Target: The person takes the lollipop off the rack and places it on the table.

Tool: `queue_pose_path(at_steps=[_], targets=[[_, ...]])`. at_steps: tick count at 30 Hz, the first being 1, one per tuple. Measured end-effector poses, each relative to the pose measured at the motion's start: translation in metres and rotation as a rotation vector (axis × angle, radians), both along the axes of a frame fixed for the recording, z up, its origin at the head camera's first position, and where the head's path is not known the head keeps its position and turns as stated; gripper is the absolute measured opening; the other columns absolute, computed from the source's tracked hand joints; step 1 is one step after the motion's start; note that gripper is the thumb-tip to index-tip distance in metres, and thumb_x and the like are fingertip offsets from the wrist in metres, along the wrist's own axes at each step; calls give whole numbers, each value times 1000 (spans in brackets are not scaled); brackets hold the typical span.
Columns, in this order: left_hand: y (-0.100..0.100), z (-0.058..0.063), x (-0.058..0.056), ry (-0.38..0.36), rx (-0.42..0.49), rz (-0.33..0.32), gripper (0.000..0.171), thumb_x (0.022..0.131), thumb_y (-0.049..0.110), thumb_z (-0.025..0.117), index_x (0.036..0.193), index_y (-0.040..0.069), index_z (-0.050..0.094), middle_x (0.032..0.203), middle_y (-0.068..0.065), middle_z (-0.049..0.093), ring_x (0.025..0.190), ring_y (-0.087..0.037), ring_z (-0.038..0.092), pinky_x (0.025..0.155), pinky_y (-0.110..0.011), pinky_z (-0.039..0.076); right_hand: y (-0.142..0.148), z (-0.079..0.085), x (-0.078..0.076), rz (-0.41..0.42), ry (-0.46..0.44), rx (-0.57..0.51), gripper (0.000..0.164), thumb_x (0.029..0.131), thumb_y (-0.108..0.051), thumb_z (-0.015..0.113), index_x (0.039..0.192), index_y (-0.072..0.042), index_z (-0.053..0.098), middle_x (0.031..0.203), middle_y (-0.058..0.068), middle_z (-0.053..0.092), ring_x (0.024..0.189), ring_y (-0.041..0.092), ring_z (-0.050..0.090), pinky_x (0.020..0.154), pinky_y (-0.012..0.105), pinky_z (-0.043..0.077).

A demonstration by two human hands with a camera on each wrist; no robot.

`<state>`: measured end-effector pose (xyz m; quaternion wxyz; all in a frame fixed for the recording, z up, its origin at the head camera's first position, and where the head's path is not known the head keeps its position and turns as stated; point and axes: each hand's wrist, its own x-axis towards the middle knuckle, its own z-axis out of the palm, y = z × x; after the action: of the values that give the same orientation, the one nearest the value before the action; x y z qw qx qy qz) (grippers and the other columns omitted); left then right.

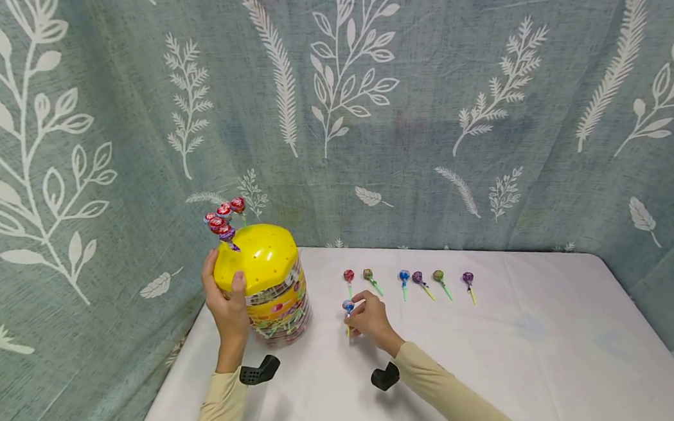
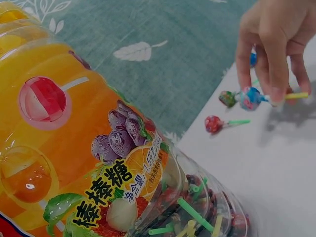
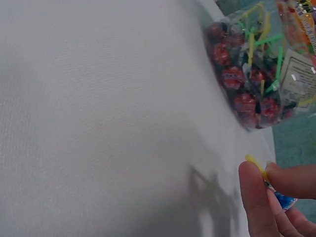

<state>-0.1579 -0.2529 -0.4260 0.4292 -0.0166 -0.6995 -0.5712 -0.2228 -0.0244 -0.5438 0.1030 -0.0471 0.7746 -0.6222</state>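
Observation:
A clear plastic lollipop jar with a yellow lid stands on the left part of the table. My left hand grips it at the lid's near left edge, thumb toward me; its other fingers are partly hidden. Several red and purple wrapped lollipops stick up from the far left of the lid. Right of the jar, my right hand pinches a blue-wrapped lollipop by its yellow stick, just above the table. More lollipops with green and yellow sticks fill the jar's bottom.
Behind my right hand lie a red lollipop and a green-brown one. Farther right, a blue lollipop, a purple one and others form a loose row. A patterned grey-green curtain hangs behind the white table.

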Motion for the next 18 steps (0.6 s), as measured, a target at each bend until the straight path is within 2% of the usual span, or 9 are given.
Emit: queue_pose_path(at_steps=[8,18], targets=[[0,0,1,-3,-7,16,62,85,18,50,143,0,34,138,-12,42,104,-15,48,87,-20,41,-9,-11,1,-41,37,99,41,67,10,74,103,7,53,63,6,61,39,13,57,41,29,49],[1,0,1,3,-8,16,63,85,18,49,142,-2,33,138,-12,41,102,-14,49,85,-20,41,-15,-9,2,-82,69,171,39,64,11,71,98,8,53,49,5,58,40,23,60,39,25,45]])
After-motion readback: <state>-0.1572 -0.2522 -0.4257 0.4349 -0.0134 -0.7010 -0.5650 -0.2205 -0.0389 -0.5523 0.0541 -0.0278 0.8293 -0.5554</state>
